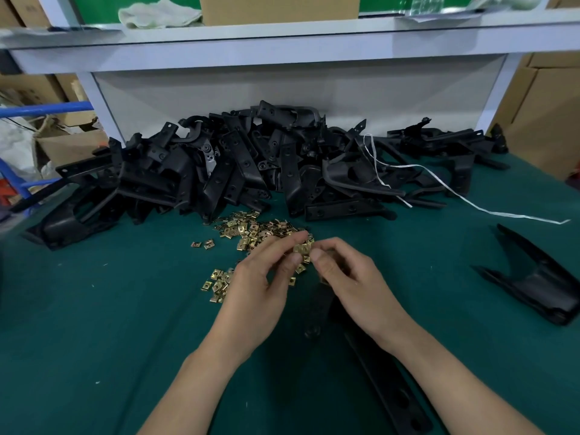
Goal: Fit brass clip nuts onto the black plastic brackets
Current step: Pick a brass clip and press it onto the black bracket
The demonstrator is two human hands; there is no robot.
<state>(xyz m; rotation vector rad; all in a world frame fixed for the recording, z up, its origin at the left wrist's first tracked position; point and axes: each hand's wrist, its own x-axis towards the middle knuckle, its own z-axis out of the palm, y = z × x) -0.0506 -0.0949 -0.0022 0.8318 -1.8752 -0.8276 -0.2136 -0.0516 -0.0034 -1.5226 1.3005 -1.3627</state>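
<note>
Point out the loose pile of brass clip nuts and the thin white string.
Pile of brass clip nuts (251, 230): head view, middle of the heap.
White string (518, 216): head view, its long right-hand tail.

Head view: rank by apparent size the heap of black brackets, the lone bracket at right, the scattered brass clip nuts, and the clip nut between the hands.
1. heap of black brackets
2. lone bracket and scattered brass clip nuts: similar spread, too close to rank
3. held clip nut, smallest

1. We see a dark green cloth-covered table (94, 309).
2. At twelve o'clock lies a heap of black plastic brackets (238, 164).
3. At its centre, scattered small brass clip nuts (251, 230).
4. At three o'clock, one separate black bracket (539, 277).
</note>
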